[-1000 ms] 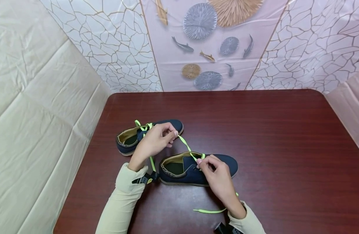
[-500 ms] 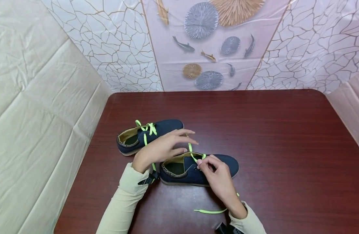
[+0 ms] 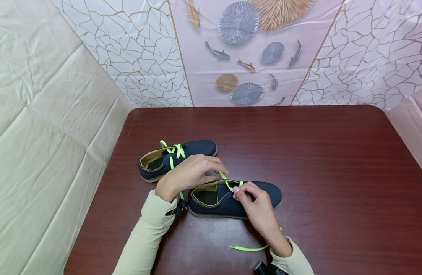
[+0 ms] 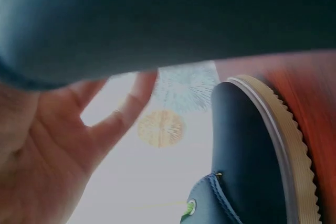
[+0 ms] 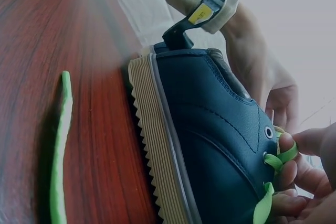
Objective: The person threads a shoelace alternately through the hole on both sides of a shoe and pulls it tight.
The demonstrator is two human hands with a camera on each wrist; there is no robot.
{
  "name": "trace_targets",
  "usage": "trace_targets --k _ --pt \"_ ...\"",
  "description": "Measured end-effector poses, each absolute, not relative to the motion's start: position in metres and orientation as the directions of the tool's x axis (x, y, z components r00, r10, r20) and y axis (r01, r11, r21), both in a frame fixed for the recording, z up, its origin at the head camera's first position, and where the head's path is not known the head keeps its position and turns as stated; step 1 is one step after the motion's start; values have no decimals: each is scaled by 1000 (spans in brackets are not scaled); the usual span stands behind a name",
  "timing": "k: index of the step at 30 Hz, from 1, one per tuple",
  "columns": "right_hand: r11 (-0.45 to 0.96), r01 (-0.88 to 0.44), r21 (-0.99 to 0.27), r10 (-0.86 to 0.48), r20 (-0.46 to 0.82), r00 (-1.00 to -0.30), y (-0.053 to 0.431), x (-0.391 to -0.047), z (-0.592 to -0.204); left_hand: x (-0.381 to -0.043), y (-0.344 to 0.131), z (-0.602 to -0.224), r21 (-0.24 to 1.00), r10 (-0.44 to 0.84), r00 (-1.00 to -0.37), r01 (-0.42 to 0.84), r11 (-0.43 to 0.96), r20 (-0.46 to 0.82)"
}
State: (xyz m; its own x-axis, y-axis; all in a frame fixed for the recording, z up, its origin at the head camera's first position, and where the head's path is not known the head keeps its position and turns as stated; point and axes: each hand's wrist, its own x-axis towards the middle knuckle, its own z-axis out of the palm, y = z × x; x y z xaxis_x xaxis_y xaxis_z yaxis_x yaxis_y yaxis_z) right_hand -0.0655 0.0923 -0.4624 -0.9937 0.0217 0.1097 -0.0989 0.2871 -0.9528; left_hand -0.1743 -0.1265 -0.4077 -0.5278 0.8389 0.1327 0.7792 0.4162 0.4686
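A navy shoe with neon-green laces (image 3: pixel 273 195) lies nearest, toe to the right. My right hand (image 3: pixel 257 206) pinches its shoelace (image 5: pixel 287 155) just above the eyelets, thumb against fingertips. My left hand (image 3: pixel 190 172) reaches across behind the shoe's opening, with its fingers over the upper stretch of lace (image 3: pixel 226 181). Whether they pinch it I cannot tell. In the left wrist view the near shoe (image 4: pixel 173 19) covers the left fingertips. Behind the left hand stands the matching shoe (image 3: pixel 200 148), its laces crossed at the front.
A loose green lace end (image 3: pixel 247 249) lies on the dark red wooden table (image 3: pixel 335 172) beside my right wrist. Another lace strand (image 3: pixel 171 163) hangs from the far shoe toward my left wrist. A patterned cloth (image 3: pixel 245 68) rises behind the table.
My left hand lets go of the raised lace, spreads its fingers, then lowers and draws them in around the lace nearer the shoe. The right hand keeps its pinch in place.
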Motion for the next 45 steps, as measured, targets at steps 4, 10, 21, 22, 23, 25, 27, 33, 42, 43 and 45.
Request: trace_targets --k 4,10,21,22,23,25,27,33,42,43,45 --pt "266 -80 -961 15 87 -996 93 -66 -462 -174 -126 -410 422 831 -527 804 419 179" --pt "266 -68 -961 9 73 -997 93 -65 -461 -173 -126 -410 452 819 -548 781 430 168" --pt "301 -41 -953 7 45 -999 92 -64 -459 -176 -126 -422 612 827 -562 660 436 18" --pt "299 -40 -953 3 43 -999 93 -64 -459 -176 -125 -422 612 820 -572 655 444 17" --pt "296 -39 -954 1 41 -999 93 -64 -459 -176 -125 -423 607 812 -583 651 456 15" --pt "293 -37 -955 -3 37 -999 93 -64 -460 -175 -123 -423 607 788 -615 626 490 -2" --pt "294 -37 -955 -6 37 -999 94 -65 -461 -175 -122 -422 622 760 -649 581 525 -34" --pt "314 -48 -948 -8 48 -999 94 -66 -462 -178 -123 -421 732 712 -695 433 527 -101" --pt "400 -87 -912 30 108 -994 92 -65 -464 -179 -133 -413 876 693 -719 304 376 -48" --pt "414 -104 -904 31 128 -991 92 -65 -465 -179 -133 -412 887 688 -725 292 359 -40" --pt "434 -140 -890 32 170 -985 93 -65 -466 -179 -135 -409 898 669 -743 278 340 -24"
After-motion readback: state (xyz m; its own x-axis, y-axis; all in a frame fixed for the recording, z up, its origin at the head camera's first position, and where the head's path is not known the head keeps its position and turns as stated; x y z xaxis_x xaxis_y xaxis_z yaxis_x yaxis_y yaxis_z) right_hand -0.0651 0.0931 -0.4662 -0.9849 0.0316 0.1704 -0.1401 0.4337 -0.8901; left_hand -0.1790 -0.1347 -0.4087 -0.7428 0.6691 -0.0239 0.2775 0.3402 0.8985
